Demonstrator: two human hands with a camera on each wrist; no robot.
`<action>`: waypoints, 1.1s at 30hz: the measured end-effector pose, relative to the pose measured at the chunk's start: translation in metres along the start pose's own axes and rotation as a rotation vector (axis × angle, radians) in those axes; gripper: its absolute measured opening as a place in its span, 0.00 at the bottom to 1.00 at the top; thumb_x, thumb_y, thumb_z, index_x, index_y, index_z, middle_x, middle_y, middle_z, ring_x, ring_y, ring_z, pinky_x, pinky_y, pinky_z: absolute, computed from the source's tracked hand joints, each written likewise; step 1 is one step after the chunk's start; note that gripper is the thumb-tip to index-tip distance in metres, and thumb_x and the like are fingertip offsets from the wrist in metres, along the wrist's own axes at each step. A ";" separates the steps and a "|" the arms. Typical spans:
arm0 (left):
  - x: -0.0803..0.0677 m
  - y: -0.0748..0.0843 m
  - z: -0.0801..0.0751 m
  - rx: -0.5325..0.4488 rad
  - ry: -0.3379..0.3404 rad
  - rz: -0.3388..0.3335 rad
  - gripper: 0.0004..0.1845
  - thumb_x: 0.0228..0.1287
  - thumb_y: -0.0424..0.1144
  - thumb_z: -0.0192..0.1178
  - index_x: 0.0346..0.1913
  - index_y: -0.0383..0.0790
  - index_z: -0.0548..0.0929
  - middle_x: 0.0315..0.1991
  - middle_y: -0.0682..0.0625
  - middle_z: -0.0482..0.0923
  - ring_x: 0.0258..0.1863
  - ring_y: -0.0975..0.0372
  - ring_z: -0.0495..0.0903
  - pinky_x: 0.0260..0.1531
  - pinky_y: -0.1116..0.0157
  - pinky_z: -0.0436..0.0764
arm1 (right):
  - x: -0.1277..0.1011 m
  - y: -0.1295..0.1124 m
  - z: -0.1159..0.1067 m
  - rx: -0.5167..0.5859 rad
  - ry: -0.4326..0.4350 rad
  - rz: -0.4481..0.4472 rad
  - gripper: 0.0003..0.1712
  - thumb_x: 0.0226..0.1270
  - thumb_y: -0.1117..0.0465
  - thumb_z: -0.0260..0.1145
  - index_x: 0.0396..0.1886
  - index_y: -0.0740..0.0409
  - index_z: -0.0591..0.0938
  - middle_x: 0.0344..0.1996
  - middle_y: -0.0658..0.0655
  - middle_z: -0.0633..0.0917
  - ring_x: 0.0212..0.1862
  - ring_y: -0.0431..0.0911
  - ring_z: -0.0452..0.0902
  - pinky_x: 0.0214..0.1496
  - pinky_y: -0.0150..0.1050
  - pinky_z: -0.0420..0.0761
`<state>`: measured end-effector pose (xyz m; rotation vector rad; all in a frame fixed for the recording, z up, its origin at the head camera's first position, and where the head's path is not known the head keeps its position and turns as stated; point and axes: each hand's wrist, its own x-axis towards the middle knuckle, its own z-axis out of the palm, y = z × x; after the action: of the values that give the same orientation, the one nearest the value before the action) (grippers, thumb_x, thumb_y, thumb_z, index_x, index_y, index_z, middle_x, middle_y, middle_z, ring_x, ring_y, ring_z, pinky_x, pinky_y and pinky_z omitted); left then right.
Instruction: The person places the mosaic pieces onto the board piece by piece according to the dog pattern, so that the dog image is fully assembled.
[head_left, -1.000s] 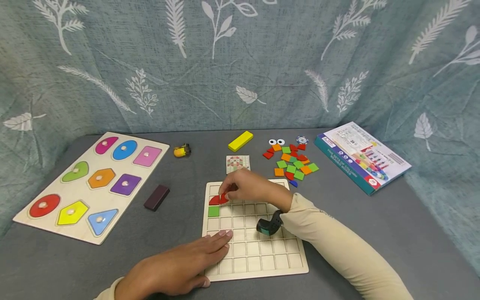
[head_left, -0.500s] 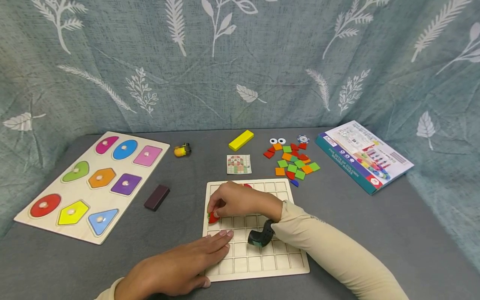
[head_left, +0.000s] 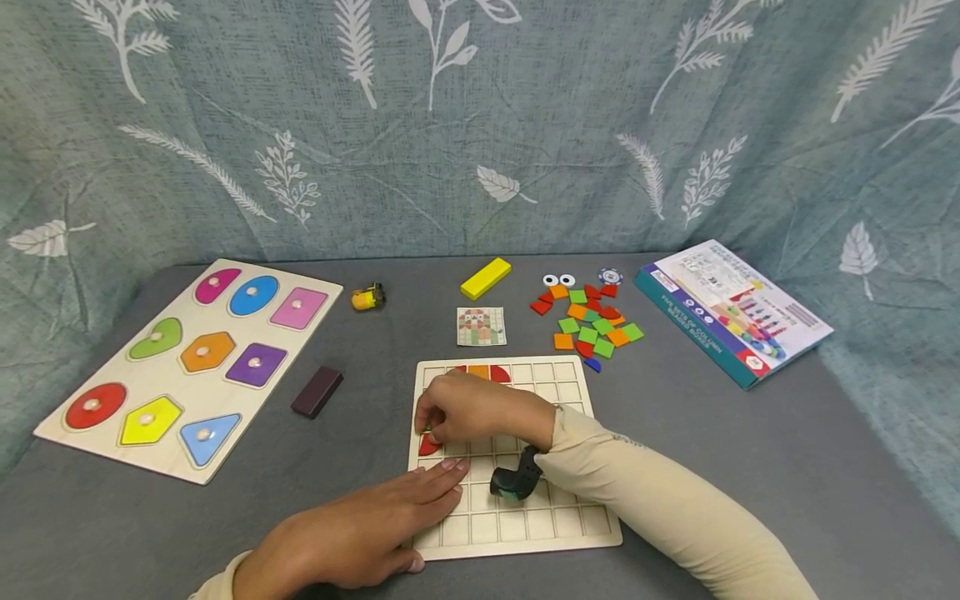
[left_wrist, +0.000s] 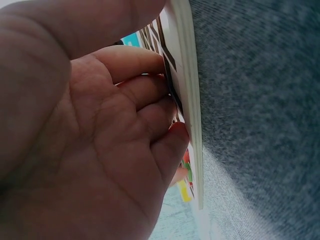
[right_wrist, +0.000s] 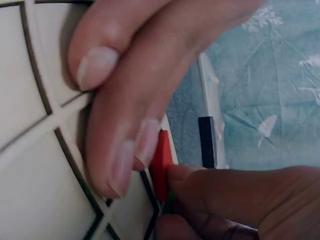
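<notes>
A wooden grid board [head_left: 540, 517] lies on the grey table in front of me. My right hand [head_left: 431, 427] reaches over its left column and pinches a red quarter-round tile [head_left: 429, 446] between thumb and fingers, low against the board. The right wrist view shows the same red tile [right_wrist: 161, 162] on edge between the fingertips [right_wrist: 125, 160], just above the grid lines. My left hand [head_left: 416, 493] lies flat with straight fingers on the board's near left corner; in the left wrist view its fingers [left_wrist: 150, 105] touch the board's edge [left_wrist: 192, 100]. Red and orange tiles [head_left: 480, 372] sit in the top row.
A pattern card [head_left: 481, 326] lies beyond the board, with a pile of loose coloured tiles [head_left: 588, 321] and a game box [head_left: 731, 312] to the right. A shape puzzle [head_left: 187, 367], a dark block [head_left: 317, 392], a yellow block [head_left: 485, 277] and a small yellow toy [head_left: 366, 297] lie left and behind.
My right hand has carried the red tile from the board's upper left down the left column toward me, uncovering the top-row tiles and covering the green one. The left hand has stayed put.
</notes>
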<state>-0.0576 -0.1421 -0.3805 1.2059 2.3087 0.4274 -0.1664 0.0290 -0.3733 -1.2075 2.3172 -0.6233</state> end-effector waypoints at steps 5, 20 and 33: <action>0.000 0.000 -0.001 -0.020 -0.015 -0.011 0.40 0.62 0.37 0.66 0.75 0.38 0.59 0.78 0.49 0.45 0.75 0.58 0.46 0.69 0.58 0.57 | 0.001 -0.002 0.003 -0.011 0.025 -0.010 0.08 0.59 0.71 0.68 0.36 0.57 0.86 0.21 0.44 0.78 0.27 0.35 0.72 0.33 0.25 0.71; 0.001 0.001 -0.002 -0.018 -0.016 -0.015 0.40 0.62 0.36 0.67 0.74 0.37 0.59 0.77 0.48 0.45 0.75 0.57 0.46 0.69 0.58 0.56 | -0.004 -0.005 0.003 0.009 0.026 -0.031 0.11 0.59 0.70 0.69 0.41 0.58 0.86 0.29 0.45 0.81 0.32 0.33 0.74 0.37 0.24 0.73; 0.001 0.002 -0.001 -0.024 -0.019 -0.032 0.40 0.63 0.37 0.66 0.75 0.38 0.59 0.77 0.49 0.45 0.75 0.58 0.46 0.69 0.58 0.56 | -0.008 -0.003 0.002 0.132 0.015 -0.071 0.08 0.65 0.66 0.66 0.43 0.57 0.85 0.22 0.42 0.80 0.27 0.32 0.75 0.34 0.25 0.74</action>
<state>-0.0572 -0.1402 -0.3789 1.1554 2.2976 0.4289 -0.1588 0.0338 -0.3718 -1.2323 2.2149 -0.7991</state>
